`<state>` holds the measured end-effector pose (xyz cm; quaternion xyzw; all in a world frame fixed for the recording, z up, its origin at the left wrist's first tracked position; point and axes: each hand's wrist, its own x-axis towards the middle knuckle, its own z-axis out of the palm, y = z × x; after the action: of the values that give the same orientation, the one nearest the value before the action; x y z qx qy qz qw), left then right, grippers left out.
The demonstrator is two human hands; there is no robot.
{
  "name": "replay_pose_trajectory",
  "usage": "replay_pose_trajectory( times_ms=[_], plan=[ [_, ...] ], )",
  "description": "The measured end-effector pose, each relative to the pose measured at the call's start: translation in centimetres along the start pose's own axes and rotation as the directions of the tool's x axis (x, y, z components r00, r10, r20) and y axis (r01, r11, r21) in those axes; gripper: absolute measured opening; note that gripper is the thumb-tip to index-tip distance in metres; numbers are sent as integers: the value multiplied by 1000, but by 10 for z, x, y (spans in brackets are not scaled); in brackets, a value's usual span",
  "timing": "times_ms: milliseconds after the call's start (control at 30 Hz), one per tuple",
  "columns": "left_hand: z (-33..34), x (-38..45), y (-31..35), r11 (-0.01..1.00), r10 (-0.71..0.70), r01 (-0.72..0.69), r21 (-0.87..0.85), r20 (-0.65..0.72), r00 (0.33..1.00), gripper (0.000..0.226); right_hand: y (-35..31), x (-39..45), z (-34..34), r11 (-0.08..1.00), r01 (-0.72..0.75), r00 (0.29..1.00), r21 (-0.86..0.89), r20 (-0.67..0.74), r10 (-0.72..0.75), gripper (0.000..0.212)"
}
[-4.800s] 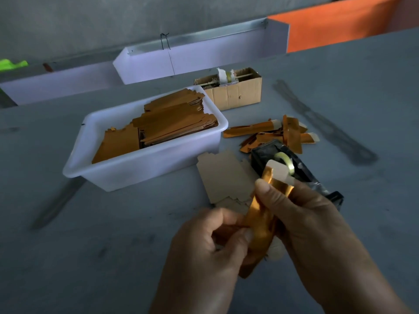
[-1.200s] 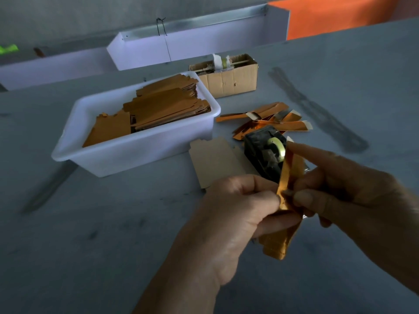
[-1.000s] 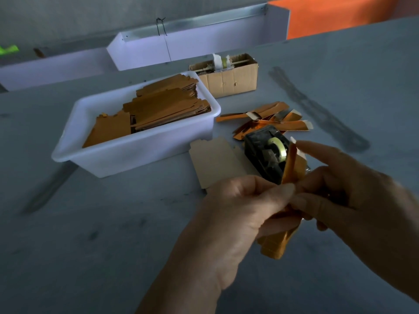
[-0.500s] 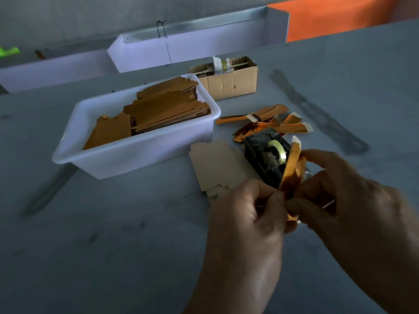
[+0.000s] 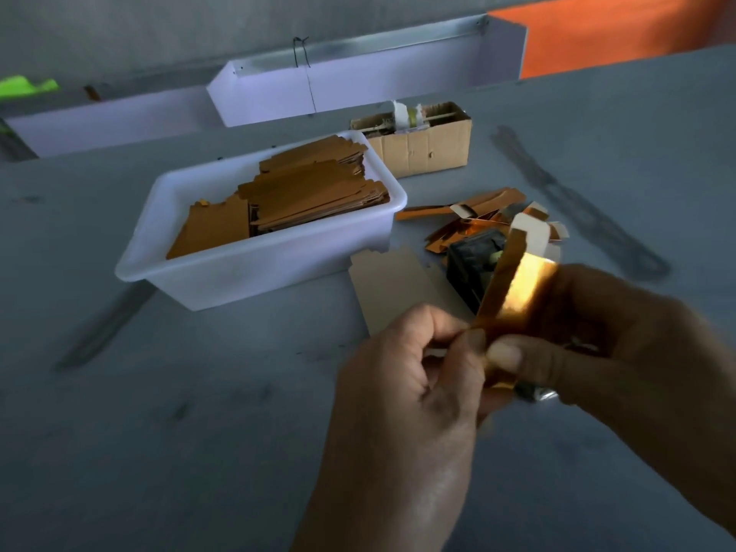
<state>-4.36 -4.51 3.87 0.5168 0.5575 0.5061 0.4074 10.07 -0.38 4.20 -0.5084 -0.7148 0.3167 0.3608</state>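
Legible text, labels, brands, numbers, signs: none.
Surfaces checked, nothing readable:
- gold card piece (image 5: 521,288), shiny plain face
- white tub (image 5: 259,272), plain wall
- cardboard box (image 5: 422,149), unprinted side
- flat brown card (image 5: 390,288), blank
- black tape dispenser (image 5: 466,260), too dark and blurred to tell

gold carton (image 5: 517,296) | flat before, now opened up | broad shiny face toward camera
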Motion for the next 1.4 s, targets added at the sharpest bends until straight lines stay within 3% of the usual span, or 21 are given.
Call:
replay_pose_trajectory(
  times_ms=[67, 200, 400, 467, 533, 567, 633, 667, 700, 833, 967, 1100, 1200, 1267, 1400],
  plan=[
    [-4, 2, 0, 999, -6, 5, 33, 15, 1000, 15, 2, 4, 1, 989, -26, 996, 148, 89, 13, 42],
    [-22, 13, -2, 998, 23, -29, 48, 118, 993, 16, 0, 19, 1, 965, -55, 969, 255, 248, -11, 40],
    [-54, 37, -17, 943, -111, 217, -251, 377, 920, 18, 3, 49, 0, 930, -168, 867, 328, 497, -18, 30],
    [-61, 45, -26, 952, -165, 225, -205, 274, 947, 23, 10, 66, -1, 889, -228, 904, 398, 426, 41, 27],
    [-65, 55, -43, 983, -186, 186, -1, -40, 982, 19, 20, 90, -4, 844, -247, 960, 476, 241, 145, 21],
    [-65, 59, -51, 962, -157, 192, 197, -181, 971, 18, 26, 105, -6, 829, -246, 969, 502, 138, 204, 15],
    [-58, 65, -64, 736, -124, 264, 623, -259, 958, 34, 38, 133, -7, 831, -257, 949, 494, -32, 313, 11],
    [-53, 66, -69, 635, -135, 289, 717, -266, 955, 43, 45, 146, -6, 830, -278, 929, 483, -85, 361, 12],
    [-49, 69, -72, 596, -151, 312, 740, -278, 949, 49, 52, 157, -4, 820, -307, 905, 482, -118, 408, 15],
    [-40, 82, -75, 750, -261, 355, 558, -243, 934, 51, 77, 177, -6, 749, -429, 828, 504, -111, 549, 25],
    [-36, 84, -77, 851, -358, 421, 315, -239, 903, 53, 82, 171, -15, 849, -474, 829, 234, -206, 520, 19],
    [-36, 88, -78, 869, -453, 486, 97, -241, 858, 24, 53, 133, -15, 965, -220, 920, 144, -300, 254, 32],
    [-38, 91, -73, 835, -542, 549, -20, -199, 817, 20, 29, 95, -10, 997, -61, 958, 45, -279, 71, 22],
    [-39, 93, -69, 827, -551, 562, 13, -179, 815, 31, 19, 77, -3, 998, -58, 970, -2, -235, 56, 20],
    [-35, 96, -67, 795, -442, 499, 345, -234, 866, 50, 11, 54, 13, 981, -47, 988, -189, -154, 18, 16]
  ],
)
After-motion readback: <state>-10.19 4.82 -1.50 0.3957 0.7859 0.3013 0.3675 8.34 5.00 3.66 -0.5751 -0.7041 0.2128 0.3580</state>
